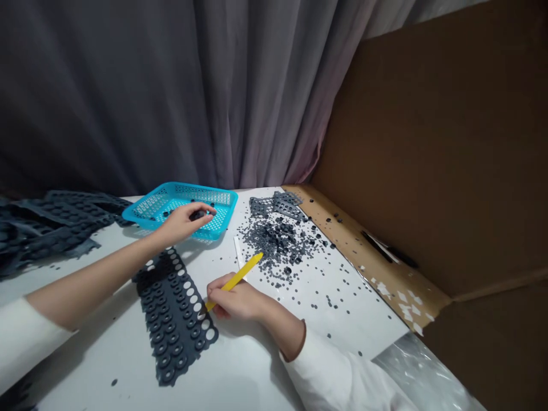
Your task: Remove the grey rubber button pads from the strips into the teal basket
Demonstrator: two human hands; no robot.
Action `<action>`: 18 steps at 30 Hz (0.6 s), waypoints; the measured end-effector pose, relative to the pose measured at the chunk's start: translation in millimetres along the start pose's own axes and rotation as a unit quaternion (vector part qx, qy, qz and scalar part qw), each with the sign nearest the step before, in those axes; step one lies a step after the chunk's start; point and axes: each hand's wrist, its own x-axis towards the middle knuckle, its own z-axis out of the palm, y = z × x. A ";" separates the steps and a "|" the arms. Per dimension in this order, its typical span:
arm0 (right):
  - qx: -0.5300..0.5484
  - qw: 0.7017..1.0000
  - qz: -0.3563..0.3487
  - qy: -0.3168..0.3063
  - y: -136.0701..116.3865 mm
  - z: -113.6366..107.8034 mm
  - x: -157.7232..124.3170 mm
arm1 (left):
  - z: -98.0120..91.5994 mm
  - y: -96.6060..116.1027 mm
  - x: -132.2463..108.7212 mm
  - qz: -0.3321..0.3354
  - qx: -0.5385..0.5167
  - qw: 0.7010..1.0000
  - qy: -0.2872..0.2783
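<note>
Rubber sheet (173,319), dark grey and full of round holes and little rings, is lying flat on the white bench (257,377) right in front of us, between our two forearms. We are reaching our left hand (185,222) out over the near edge of the blue basket (225,200), and its fingertips are pinching a few small dark pieces (199,215) (how many, we cannot tell). Our right hand (236,301) is resting on the bench just beside the right edge of the rubber sheet, gripping a yellow stick (240,275) whose tip is pointing up and away toward a pile of loose rings (278,245). A thin white strip (238,251) is lying near that tip. Stray rings are lying scattered outward from the pile, across the bench and onto the flap of a cardboard box (428,142), which is standing open along the right side. Behind the pile, two smaller punched sheets (278,204) are lying against each other. At the far left, a heap of dark sheets (51,225) is lying spread over the bench. A grey curtain (171,85) is hanging behind everything. We are wearing white sleeves (342,377).
</note>
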 end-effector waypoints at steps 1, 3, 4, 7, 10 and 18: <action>-0.006 1.000 0.001 0.001 1.0 -0.2 0.5 | -0.7 -5.4 10.9 0.001 0.015 1.000 0.015; -0.015 1.000 0.003 0.005 2.0 -0.5 1.0 | -3.1 -16.6 29.8 0.000 0.047 0.998 0.042; -0.018 1.000 0.007 0.006 2.2 -0.5 1.1 | -5.0 -22.0 37.2 -0.003 0.059 0.997 0.051; -0.014 1.000 0.021 0.009 1.7 -0.8 0.5 | -13.9 -33.8 50.2 -0.015 0.082 0.994 0.067; -0.006 1.000 0.018 0.014 -0.5 -0.8 -1.1 | -27.7 -33.5 48.3 -0.013 0.096 0.992 0.080; -0.020 0.997 0.002 0.076 0.4 -1.4 -1.6 | -39.9 20.9 -76.1 0.037 0.112 0.991 -0.064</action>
